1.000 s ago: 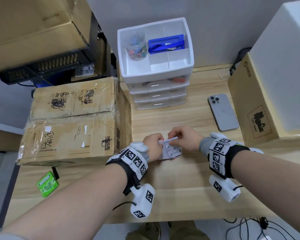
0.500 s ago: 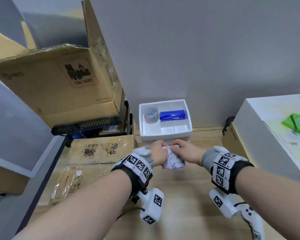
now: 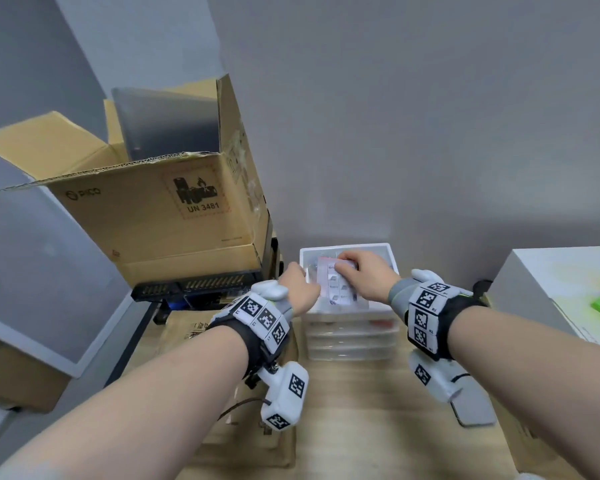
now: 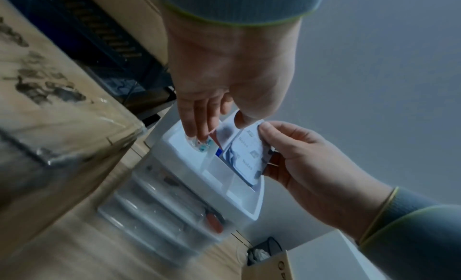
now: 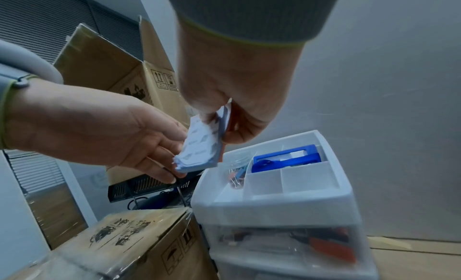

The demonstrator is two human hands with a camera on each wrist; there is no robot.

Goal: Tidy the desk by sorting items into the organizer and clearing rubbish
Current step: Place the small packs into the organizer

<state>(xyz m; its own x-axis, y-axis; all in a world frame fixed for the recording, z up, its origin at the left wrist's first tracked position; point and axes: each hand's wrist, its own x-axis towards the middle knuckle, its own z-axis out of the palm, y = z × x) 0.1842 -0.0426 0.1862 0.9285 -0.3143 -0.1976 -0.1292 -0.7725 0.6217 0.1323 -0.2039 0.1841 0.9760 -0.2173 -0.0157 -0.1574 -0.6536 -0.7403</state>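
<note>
Head view: white-and-blue printed sticky-note pad (image 3: 340,289) held above the white plastic drawer organizer (image 3: 352,344).
Right hand (image 3: 361,271) pinches the pad between thumb and curled fingers; left hand (image 3: 298,292), fingers nearly straight, steadies its edge. Best to level the pad and lower it into a vacant front compartment, clear of the blue plastic holder (image 5: 286,158) behind. Half a second ago both hands held it lower, in front of the drawers, not above the tray.

Site: office desk corner | Evidence: wooden desk (image 3: 354,427); stacked shipping boxes (image 3: 160,209); white drawer organizer (image 3: 350,341); phone (image 3: 473,408); grey wall (image 3: 395,116); window blinds (image 5: 37,18)
</note>
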